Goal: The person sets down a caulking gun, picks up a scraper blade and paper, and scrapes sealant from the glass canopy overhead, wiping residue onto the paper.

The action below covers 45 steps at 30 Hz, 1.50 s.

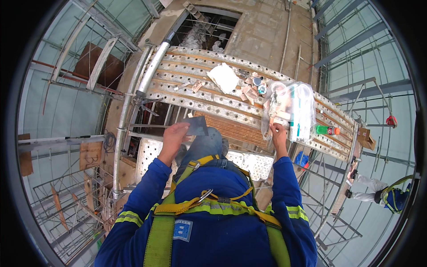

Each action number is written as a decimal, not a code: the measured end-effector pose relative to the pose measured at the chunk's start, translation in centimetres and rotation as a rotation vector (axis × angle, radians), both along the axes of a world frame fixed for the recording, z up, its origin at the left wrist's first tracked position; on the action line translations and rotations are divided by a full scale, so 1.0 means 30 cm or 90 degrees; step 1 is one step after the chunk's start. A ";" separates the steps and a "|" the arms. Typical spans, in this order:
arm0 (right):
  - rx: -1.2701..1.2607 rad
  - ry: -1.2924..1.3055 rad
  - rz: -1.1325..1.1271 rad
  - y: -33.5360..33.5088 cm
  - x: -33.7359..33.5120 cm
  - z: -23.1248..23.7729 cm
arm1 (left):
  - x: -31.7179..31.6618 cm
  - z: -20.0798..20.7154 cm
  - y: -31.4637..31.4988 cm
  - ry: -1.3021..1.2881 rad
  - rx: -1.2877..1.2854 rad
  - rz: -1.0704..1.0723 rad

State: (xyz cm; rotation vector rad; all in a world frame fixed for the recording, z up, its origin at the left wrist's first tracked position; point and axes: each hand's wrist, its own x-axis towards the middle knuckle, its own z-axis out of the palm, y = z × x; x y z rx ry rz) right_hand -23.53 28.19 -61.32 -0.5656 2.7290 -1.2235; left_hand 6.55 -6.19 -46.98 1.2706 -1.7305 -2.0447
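My left hand (177, 135) pinches a dark, flat square sheet (198, 126), much like sandpaper, over my left knee. At the near left edge of a clear plastic bag (305, 103), my right hand (278, 132) has its fingers closed on the plastic. Inside the bag are white and teal tubes and pale pieces, partly blurred by the film. The bag rests on a perforated metal scaffold plank. Left of it on the planks lie a crumpled white cloth (223, 78), broken tan scraps (250, 94) and a small round container (261, 89).
A green bottle (321, 129) with an orange end lies right of the bag. Metal scaffold planks (178, 66) span ahead, with a silver pole (153, 66) at their left. Beyond is a floor opening (207, 29). Another person (393, 196) in a harness is at far right.
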 end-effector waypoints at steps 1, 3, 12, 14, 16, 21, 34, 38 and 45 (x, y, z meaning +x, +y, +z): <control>-0.020 -0.108 -0.034 0.010 -0.007 -0.022 | -0.032 0.018 0.021 0.027 0.074 0.019; -0.045 -0.222 -0.059 -0.013 -0.010 -0.038 | -0.048 0.028 0.031 0.063 0.152 0.036; -0.580 -0.406 -0.326 -0.079 0.013 0.064 | -0.140 0.063 0.090 0.116 0.442 0.062; -0.619 -0.396 -0.355 -0.077 0.029 0.129 | -0.166 0.060 0.116 0.119 0.482 0.078; -0.680 -0.375 -0.313 -0.063 0.063 0.191 | -0.203 0.068 0.152 0.202 0.558 0.071; -0.753 -0.509 -0.118 -0.273 0.273 0.474 | -0.306 0.112 0.208 0.241 0.602 0.016; -1.002 -0.798 0.097 -0.341 0.322 0.697 | -0.415 0.219 0.318 0.249 0.383 -0.042; -0.915 -0.703 0.139 -0.344 0.317 0.662 | -0.426 0.222 0.344 0.293 0.338 -0.035; -0.773 -0.634 0.088 -0.343 0.312 0.710 | -0.413 0.253 0.374 0.296 0.126 -0.124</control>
